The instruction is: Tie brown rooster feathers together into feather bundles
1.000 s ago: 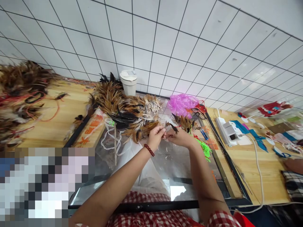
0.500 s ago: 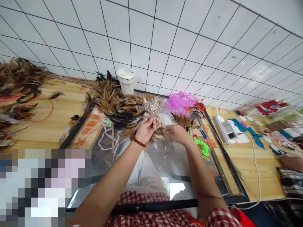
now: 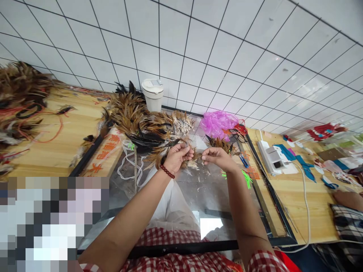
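A white tiled wall [image 3: 176,49] rises at twelve o'clock behind a pale wooden counter [image 3: 323,211] with a dark-framed glass panel [image 3: 212,200]. Clockwise around the two hands: one pink plastic bag [image 3: 217,121] at one o'clock, one small feather bunch [image 3: 218,142] at two, one large feather heap [image 3: 127,109] at ten, one lidded container [image 3: 153,100] at eleven. The left hand [image 3: 178,156] and right hand [image 3: 217,156] are apart, fingers curled toward thumbs; I cannot tell what either holds.
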Tool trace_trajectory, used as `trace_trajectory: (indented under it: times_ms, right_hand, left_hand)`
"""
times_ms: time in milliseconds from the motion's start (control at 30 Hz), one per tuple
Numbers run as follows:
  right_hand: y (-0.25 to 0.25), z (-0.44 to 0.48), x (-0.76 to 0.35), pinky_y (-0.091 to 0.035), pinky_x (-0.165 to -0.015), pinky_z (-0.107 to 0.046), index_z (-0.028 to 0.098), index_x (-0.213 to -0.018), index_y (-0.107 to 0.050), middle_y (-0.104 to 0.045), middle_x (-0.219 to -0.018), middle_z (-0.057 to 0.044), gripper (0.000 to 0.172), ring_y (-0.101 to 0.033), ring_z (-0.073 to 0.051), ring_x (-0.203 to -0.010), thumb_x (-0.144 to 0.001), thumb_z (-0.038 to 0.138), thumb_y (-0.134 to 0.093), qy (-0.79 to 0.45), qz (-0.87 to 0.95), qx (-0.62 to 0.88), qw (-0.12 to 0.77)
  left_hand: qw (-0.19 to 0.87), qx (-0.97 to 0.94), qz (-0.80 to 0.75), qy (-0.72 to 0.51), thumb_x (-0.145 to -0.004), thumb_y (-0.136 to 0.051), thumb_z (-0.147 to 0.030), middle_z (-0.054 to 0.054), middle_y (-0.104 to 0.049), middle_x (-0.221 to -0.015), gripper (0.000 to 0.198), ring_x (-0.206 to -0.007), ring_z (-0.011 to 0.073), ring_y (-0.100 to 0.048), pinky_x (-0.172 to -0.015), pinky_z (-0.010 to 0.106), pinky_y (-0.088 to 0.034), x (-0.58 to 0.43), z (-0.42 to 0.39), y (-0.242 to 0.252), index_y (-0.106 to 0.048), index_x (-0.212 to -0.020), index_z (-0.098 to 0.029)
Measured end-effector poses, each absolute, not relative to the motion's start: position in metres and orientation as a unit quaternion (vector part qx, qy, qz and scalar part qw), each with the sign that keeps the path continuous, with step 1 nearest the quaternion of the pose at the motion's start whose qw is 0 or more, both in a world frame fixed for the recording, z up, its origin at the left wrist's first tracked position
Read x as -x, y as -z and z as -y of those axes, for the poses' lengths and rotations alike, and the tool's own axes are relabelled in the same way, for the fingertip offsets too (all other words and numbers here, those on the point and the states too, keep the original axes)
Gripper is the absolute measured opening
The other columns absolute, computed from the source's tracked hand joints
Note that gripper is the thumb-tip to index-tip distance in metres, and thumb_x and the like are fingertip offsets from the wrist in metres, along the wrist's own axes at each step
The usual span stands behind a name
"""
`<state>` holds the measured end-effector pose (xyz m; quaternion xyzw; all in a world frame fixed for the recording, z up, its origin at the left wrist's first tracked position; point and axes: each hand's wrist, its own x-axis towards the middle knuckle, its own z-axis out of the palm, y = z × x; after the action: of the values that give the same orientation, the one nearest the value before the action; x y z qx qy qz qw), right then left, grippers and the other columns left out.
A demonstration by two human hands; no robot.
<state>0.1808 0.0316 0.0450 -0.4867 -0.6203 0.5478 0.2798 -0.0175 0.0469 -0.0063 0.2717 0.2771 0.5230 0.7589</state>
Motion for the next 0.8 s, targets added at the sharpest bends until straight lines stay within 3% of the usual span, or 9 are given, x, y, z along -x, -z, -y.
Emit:
trace_trajectory:
  times_ms: [133,300,500,800]
  right_hand:
    - [-0.036,-0.036,-0.167,-0.043,-0.052,-0.022,0.017,-0.076,-0.060,-0.063,-0.058,0.001,0.034,-0.057,-0.011,-0.053,-0.064,0.044,-0.076,-0.549,0.521,0.511,0.407]
    - [-0.025,-0.040,-0.147,-0.044,-0.055,-0.023,0.018,-0.074,-0.062,-0.061,-0.059,0.002,0.031,-0.053,-0.010,-0.054,-0.065,0.044,-0.075,-0.488,0.504,0.516,0.492]
    - [-0.011,-0.040,-0.142,-0.044,-0.063,-0.024,0.018,-0.077,-0.064,-0.061,-0.071,0.001,0.021,-0.054,-0.010,-0.063,-0.072,0.037,-0.071,-0.414,0.559,0.505,0.511]
    - [-0.009,-0.038,-0.137,-0.045,-0.066,-0.026,0.018,-0.082,-0.063,-0.063,-0.075,-0.001,0.026,-0.054,-0.012,-0.066,-0.071,0.041,-0.070,-0.381,0.576,0.529,0.492]
  left_hand:
    - [0.736,-0.305,-0.324,-0.510,-0.061,-0.080,-0.030,0.004,-0.069,-0.067,0.033,-0.054,0.0112,-0.064,-0.052,0.020,-0.051,0.014,-0.046,0.008,-0.057,-0.078,-0.013]
    - [0.743,-0.330,-0.347,-0.469,-0.066,-0.077,-0.033,0.005,-0.069,-0.069,0.029,-0.054,0.0113,-0.064,-0.047,0.019,-0.049,0.012,-0.046,0.010,-0.062,-0.076,-0.011]
    - [0.758,-0.332,-0.343,-0.445,-0.066,-0.077,-0.031,0.006,-0.068,-0.067,0.026,-0.053,0.0114,-0.064,-0.048,0.019,-0.051,0.011,-0.046,0.008,-0.066,-0.077,-0.010]
    - [0.769,-0.330,-0.341,-0.429,-0.063,-0.080,-0.028,0.007,-0.068,-0.063,0.024,-0.050,0.0100,-0.062,-0.049,0.019,-0.051,0.011,-0.046,0.008,-0.068,-0.073,-0.009]
